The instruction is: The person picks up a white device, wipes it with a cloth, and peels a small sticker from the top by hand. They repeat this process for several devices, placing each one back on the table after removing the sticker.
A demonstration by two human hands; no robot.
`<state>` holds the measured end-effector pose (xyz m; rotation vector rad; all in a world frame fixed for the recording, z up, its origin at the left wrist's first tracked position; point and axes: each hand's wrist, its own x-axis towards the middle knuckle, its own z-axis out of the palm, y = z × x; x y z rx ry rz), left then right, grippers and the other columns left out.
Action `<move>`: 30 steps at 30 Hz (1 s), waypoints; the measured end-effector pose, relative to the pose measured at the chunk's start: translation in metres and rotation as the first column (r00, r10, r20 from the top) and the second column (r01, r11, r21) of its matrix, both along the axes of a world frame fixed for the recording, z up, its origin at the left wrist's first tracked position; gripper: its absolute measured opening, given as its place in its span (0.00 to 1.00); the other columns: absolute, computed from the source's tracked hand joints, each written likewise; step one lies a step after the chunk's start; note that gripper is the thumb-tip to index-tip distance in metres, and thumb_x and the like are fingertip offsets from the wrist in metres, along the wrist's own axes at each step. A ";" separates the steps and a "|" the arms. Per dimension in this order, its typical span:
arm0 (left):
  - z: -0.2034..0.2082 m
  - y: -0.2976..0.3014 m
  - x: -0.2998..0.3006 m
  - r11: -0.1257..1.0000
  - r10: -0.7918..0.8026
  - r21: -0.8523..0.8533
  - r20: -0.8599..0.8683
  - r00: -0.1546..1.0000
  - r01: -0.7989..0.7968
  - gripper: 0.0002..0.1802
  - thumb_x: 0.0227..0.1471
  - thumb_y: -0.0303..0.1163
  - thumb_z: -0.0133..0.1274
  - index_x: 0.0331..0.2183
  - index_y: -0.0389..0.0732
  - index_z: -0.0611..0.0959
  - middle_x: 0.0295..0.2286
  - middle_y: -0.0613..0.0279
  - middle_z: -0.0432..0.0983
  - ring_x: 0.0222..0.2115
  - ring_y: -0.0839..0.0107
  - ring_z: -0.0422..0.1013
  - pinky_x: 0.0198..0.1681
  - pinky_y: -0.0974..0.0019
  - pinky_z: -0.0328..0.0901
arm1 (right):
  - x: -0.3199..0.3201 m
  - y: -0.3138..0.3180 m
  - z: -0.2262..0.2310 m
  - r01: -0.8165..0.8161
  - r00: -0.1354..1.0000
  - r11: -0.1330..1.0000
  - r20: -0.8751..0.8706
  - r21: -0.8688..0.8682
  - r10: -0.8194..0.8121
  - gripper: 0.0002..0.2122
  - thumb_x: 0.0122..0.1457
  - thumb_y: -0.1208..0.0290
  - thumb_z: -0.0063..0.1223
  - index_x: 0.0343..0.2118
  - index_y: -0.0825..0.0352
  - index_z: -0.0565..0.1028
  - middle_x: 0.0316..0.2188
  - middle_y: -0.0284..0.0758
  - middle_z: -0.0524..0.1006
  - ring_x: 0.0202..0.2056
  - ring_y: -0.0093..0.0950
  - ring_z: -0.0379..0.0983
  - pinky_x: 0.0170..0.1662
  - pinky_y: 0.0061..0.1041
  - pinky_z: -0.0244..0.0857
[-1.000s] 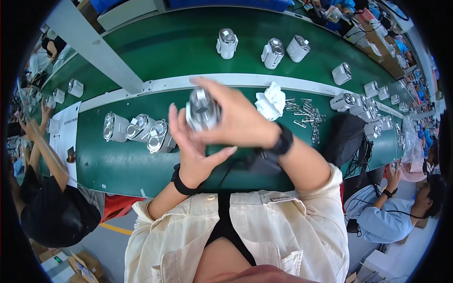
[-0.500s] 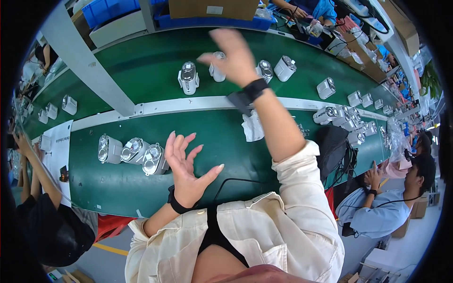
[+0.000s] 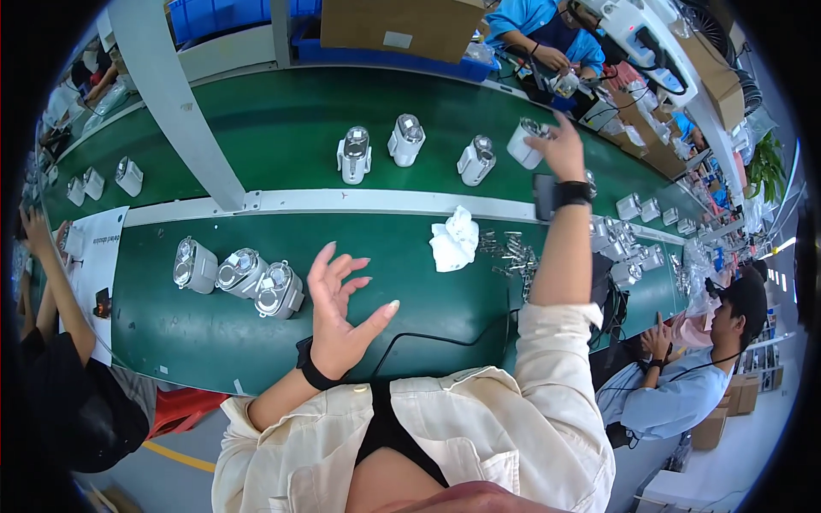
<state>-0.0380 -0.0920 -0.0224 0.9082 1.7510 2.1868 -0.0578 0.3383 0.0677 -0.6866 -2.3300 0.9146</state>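
My right hand (image 3: 564, 156) reaches over the far green belt, with thumb and fingers at the top right side of a white housing with a shiny clear face (image 3: 524, 145). Some of the fingers' grip is hidden behind the hand. Above the near bench hovers my left hand (image 3: 338, 321), open, its fingers loosely curled and apart, holding nothing. To its left stand three white housings with round clear lenses, the closest one (image 3: 280, 291) beside my fingers. Further similar housings stand on the belt: one (image 3: 354, 156), another (image 3: 407, 139) and a third (image 3: 476, 160).
A crumpled white cloth (image 3: 454, 240) and many small metal parts (image 3: 515, 254) lie on the near bench. A pale rail (image 3: 359, 202) divides bench from belt. More housings (image 3: 620, 248) cluster at right. A slanted post (image 3: 175, 107) rises at left. Co-workers sit on both sides and across.
My right hand has swept right across the belt to the white housing. My left hand has stayed nearly still. The whole view has shifted slightly, uncovering the metal parts.
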 end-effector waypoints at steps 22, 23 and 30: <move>0.025 -0.006 -0.002 0.860 0.293 -0.114 -0.689 0.663 -0.498 0.48 0.30 0.32 0.71 0.54 0.34 0.67 0.41 0.51 0.71 0.39 0.60 0.70 0.42 0.62 0.66 | 0.081 -0.269 0.022 -0.651 0.678 0.686 -0.156 0.325 0.718 0.13 0.42 0.78 0.64 0.33 0.70 0.78 0.28 0.36 0.76 0.28 0.30 0.71 0.33 0.26 0.64; 0.026 -0.006 -0.002 0.859 0.283 -0.122 -0.696 0.660 -0.497 0.47 0.31 0.32 0.71 0.53 0.34 0.67 0.41 0.53 0.71 0.39 0.63 0.70 0.43 0.64 0.66 | 0.081 -0.268 0.019 -0.649 0.670 0.691 -0.190 0.320 0.717 0.11 0.43 0.79 0.64 0.32 0.71 0.78 0.27 0.36 0.76 0.27 0.29 0.71 0.31 0.25 0.63; 0.030 -0.006 0.006 0.978 0.033 -0.186 -0.301 0.953 -0.093 0.46 0.32 0.30 0.71 0.53 0.34 0.66 0.43 0.55 0.71 0.43 0.68 0.70 0.46 0.67 0.65 | 0.086 -0.255 0.017 -0.733 0.679 0.641 -0.299 -0.228 0.670 0.06 0.46 0.82 0.60 0.30 0.72 0.78 0.24 0.37 0.75 0.24 0.29 0.69 0.29 0.22 0.60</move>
